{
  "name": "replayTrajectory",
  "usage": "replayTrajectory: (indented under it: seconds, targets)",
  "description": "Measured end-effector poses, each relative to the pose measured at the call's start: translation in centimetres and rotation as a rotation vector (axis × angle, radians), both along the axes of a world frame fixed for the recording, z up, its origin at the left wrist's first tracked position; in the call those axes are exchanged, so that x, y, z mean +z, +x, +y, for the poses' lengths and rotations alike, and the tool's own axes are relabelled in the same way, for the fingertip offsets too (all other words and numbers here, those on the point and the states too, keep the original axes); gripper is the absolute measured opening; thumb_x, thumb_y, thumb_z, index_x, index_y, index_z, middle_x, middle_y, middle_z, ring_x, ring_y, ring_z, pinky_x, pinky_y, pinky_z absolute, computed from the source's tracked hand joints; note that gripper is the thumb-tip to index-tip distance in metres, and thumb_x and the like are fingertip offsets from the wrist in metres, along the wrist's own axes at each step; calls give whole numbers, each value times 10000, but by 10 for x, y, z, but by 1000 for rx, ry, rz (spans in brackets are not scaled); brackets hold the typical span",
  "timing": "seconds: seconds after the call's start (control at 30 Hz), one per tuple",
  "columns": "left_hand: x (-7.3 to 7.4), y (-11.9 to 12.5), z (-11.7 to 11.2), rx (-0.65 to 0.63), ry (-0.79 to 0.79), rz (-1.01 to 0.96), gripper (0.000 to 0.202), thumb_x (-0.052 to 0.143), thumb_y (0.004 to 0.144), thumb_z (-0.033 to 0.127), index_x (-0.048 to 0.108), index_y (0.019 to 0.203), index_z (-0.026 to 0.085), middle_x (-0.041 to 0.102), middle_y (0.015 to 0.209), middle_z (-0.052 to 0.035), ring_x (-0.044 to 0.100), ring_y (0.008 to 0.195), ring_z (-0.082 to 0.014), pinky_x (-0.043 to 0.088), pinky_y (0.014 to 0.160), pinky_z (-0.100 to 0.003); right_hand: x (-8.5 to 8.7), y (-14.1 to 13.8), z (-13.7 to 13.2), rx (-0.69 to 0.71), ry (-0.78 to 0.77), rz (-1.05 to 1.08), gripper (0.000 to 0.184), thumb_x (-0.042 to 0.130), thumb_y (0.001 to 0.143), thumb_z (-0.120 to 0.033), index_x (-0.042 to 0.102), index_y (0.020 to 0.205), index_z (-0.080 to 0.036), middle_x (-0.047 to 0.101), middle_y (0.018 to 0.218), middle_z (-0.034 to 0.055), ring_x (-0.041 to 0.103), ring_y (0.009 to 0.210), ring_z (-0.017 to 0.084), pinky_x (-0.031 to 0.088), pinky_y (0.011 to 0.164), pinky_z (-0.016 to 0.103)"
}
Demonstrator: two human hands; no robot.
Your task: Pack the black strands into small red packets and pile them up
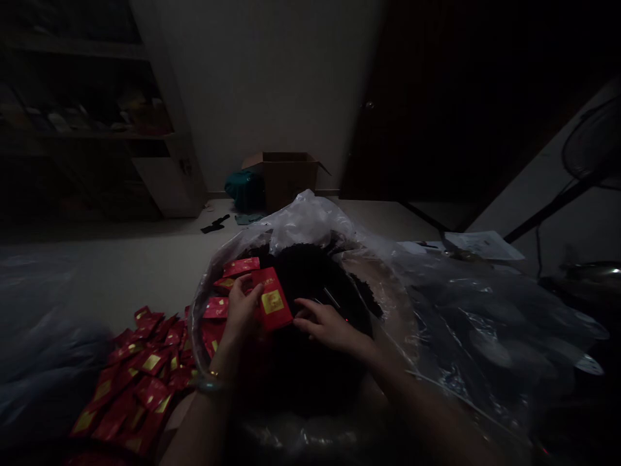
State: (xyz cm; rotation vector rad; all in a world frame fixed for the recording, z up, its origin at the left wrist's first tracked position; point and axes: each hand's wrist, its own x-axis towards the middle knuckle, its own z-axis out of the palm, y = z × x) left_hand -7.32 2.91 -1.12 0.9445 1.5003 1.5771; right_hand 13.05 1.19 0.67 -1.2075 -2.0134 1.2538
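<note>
My left hand grips a red packet with a gold square on its front, pinched at the packet's left edge. Close by the packet's lower right corner is my right hand, its fingers curved and a little apart; whether a fingertip touches the corner I cannot tell. Both hands are above a wide round container lined with clear plastic, which holds a mass of dark loose material. More red packets lie inside the container along its left side. A thin metallic strip shows on the dark material.
Many red packets are heaped outside at the lower left. Clear plastic sheeting spreads on the right. Behind the container stand a cardboard box and a teal bag. Shelves are at the left, and a fan at the right.
</note>
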Motion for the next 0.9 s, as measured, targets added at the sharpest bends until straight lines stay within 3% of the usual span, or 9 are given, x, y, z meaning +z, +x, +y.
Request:
replayTrajectory:
  seconds: [0.1, 0.17, 0.27, 0.33, 0.47, 0.6, 0.73, 0.9]
  targets:
    - [3, 13, -6, -77, -2, -79, 521, 677, 625, 310, 509, 1100, 180, 646, 957, -57, 637, 833, -193, 507, 621, -262, -11, -10, -3, -90, -14, 100, 462, 599, 809, -268, 553, 1264, -209, 707, 1034, 66, 679, 803, 207, 570, 656, 335]
    - [6, 20, -9, -134, 40, -78, 549, 655, 646, 299, 493, 1159, 193, 642, 982, -56, 635, 844, -191, 512, 653, -273, -11, -11, -3, -141, 40, 109, 413, 595, 807, -246, 593, 1220, -219, 706, 1061, 68, 675, 878, 225, 566, 744, 363]
    - [6, 23, -10, -134, 95, 37, 477, 609, 687, 271, 535, 1153, 196, 637, 1042, -65, 623, 888, -191, 508, 721, -285, -10, -9, -2, -166, 149, 72, 394, 596, 788, -198, 625, 1181, -207, 690, 1120, 81, 650, 984, 239, 516, 891, 404]
    - [4, 20, -9, -98, 105, 155, 429, 599, 700, 254, 572, 1124, 193, 637, 1057, -69, 616, 893, -192, 504, 738, -290, -13, -10, -2, -164, 149, 60, 424, 581, 783, -189, 611, 1206, -192, 691, 1101, 94, 670, 887, 226, 541, 831, 400]
    - [-1, 12, -5, -45, 112, 321, 380, 602, 728, 247, 608, 1104, 200, 643, 1083, -74, 612, 871, -188, 503, 746, -296, -25, -17, -5, -144, -12, 184, 507, 537, 792, -207, 535, 1297, -163, 698, 911, 73, 651, 622, 168, 570, 593, 337]
    - [-1, 6, -5, 13, 124, 492, 347, 601, 757, 258, 625, 1099, 206, 649, 1045, -67, 603, 784, -181, 499, 746, -317, -39, -23, -7, -132, -122, 382, 507, 576, 775, -250, 553, 1278, -185, 656, 846, 30, 659, 639, 145, 579, 620, 320]
    - [0, 5, -6, 90, 174, 673, 296, 580, 775, 246, 650, 1058, 194, 638, 1003, -71, 597, 858, -207, 484, 811, -347, -54, -28, -6, -149, -255, 511, 541, 676, 720, -319, 580, 1237, -190, 625, 850, 20, 664, 637, 141, 583, 637, 339]
    - [-3, 1, -5, 172, 193, 746, 151, 579, 752, 225, 714, 815, 197, 666, 837, -57, 582, 861, -232, 460, 826, -381, -64, -35, -12, -86, -464, 584, 600, 734, 674, -282, 568, 1239, -170, 635, 869, 29, 680, 700, 153, 569, 724, 360]
